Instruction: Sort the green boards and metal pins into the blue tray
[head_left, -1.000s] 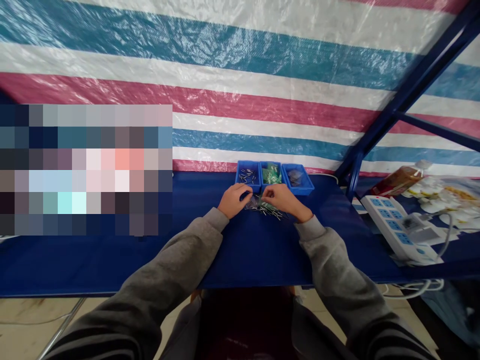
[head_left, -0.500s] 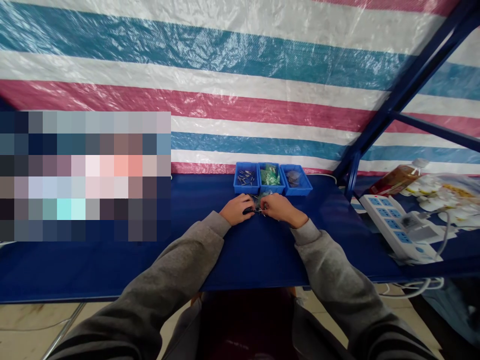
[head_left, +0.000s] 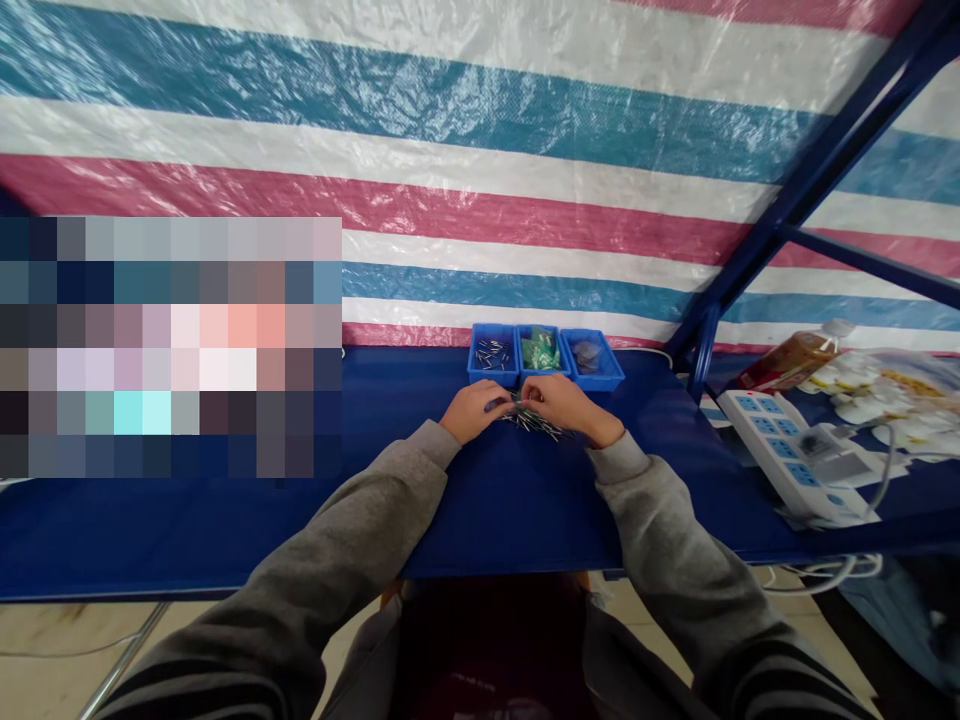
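Note:
My left hand (head_left: 474, 410) is bent on the blue table, with thumb and fingertips pinched together. Opposite it, my right hand (head_left: 566, 408) pinches too, and the fingertips of both hands meet. What lies between them is too small to make out. Just below the fingertips, thin metal pins (head_left: 541, 430) are spread in a loose heap on the table, partly covered by my right hand. Behind the hands stand three blue bins in a row. The left bin (head_left: 493, 378) has metal pins, the middle bin (head_left: 536, 332) green packets, the right bin (head_left: 598, 382) clear-looking bags.
To the right lies a white power strip (head_left: 765, 455) with a plugged-in charger and cable. Beyond it are a bottle (head_left: 795, 355) and white items in plastic. A blue metal frame (head_left: 705, 330) rises there. Striped sheeting (head_left: 525, 200) hangs behind. A pixelated patch hides the left side.
The thin metal pins under my hands now lie spread in a visible heap; before, mostly a small dark bunch showed between the fingers. Both hands have shifted slightly away from me.

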